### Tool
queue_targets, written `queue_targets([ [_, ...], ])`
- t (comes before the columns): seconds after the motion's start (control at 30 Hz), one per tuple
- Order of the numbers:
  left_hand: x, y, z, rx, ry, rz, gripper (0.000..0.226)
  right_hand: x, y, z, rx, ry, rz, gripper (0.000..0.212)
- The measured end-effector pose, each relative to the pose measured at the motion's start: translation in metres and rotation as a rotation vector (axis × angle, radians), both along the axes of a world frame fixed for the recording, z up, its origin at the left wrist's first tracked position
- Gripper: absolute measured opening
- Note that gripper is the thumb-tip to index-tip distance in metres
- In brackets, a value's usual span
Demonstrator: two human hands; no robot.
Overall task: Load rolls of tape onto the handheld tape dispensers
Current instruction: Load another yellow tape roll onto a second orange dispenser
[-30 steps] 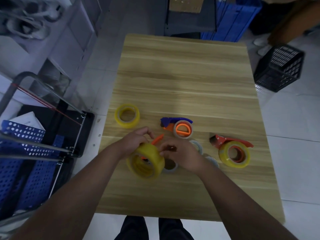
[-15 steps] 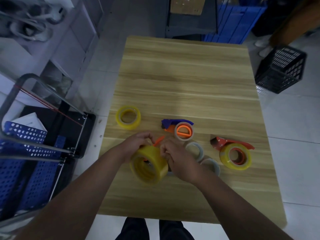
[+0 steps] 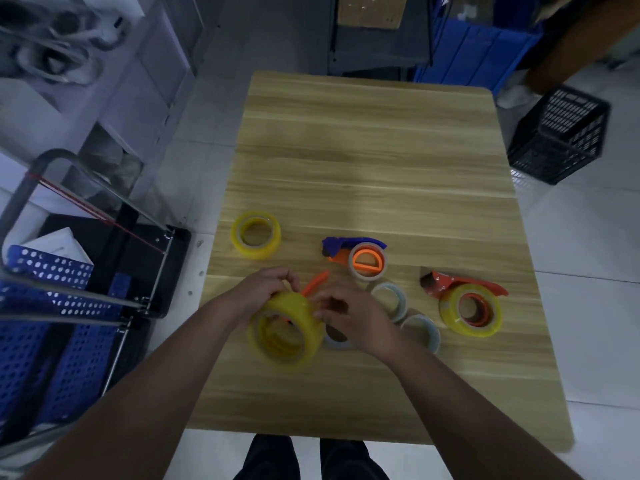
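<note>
- Head view: my left grip [image 3: 268, 292] is clamped over the top of a yellow tape roll [image 3: 294, 306], which is held up on edge just above the counter [image 3: 363, 150], near its front.
- My right grip [image 3: 360, 322] has its fingers curled in against the roll's right side, pinching there. Blur hides whether they have the tape's end or something behind it.
- An orange dispenser [image 3: 316, 283] pokes out behind the roll, between my grips. Only its tip shows, plus a hint of orange inside the roll's core, so I judge this roll is being seated and is not yet finished.
- Done, as I read it: the red dispenser [image 3: 460, 282] to the right carries a loaded yellow roll [image 3: 448, 306] around its hub. The blue dispenser [image 3: 346, 243] carries a small pale roll [image 3: 367, 276] around an orange hub.
- Left over: a spare yellow roll [image 3: 256, 251] lies flat at the far left. Three clear rolls [image 3: 433, 336] lie around my right grip, toward the red dispenser. I see no empty dispenser for any of them.
</note>
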State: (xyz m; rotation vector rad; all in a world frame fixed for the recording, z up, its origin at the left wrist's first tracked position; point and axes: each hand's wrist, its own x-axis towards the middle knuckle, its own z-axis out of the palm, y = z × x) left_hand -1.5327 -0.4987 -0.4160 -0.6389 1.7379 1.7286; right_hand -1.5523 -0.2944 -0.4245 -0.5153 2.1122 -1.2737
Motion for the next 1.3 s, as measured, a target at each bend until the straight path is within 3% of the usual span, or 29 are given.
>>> queue_targets([
  [0.1,-0.002,0.000,0.001,-0.030,0.036,-0.056,0.020,0.000,-0.004,0.003,-0.009,0.000,-0.031,0.008],
  [0.3,-0.004,0.013,0.000,-0.019,0.054,0.070,0.024,0.007,-0.009,-0.002,0.095,0.218,-0.095,0.032],
  [0.47,0.003,0.022,-0.007,0.131,-0.022,0.200,0.022,0.016,-0.012,0.000,-0.016,0.300,-0.198,0.029],
  [0.57,0.006,0.025,-0.013,0.133,-0.038,0.218,0.025,0.025,-0.010,-0.002,-0.070,0.265,-0.273,0.021],
  [0.83,0.011,0.029,-0.024,0.224,-0.028,0.317,0.020,0.017,-0.011,0.006,-0.085,0.099,-0.416,0.027],
  [0.9,0.009,0.031,-0.022,0.166,0.094,0.309,0.019,0.005,-0.007,0.013,-0.068,0.085,-0.347,0.025],
  [1.0,0.006,0.024,-0.010,-0.172,0.480,0.048,0.029,-0.014,0.004,0.021,-0.050,-0.044,-0.204,0.016],
  [1.13,-0.001,0.019,0.001,-0.649,1.117,-0.365,0.032,-0.027,0.020,0.029,-0.194,-0.439,-0.090,0.016],
  [1.2,-0.003,0.028,0.011,-0.678,1.210,-0.497,0.029,-0.030,0.024,0.035,-0.142,-0.508,-0.001,0.016],
  [1.3,-0.005,0.041,0.024,-0.656,1.163,-0.594,0.023,-0.030,0.026,0.031,-0.070,-0.605,0.065,0.018],
])
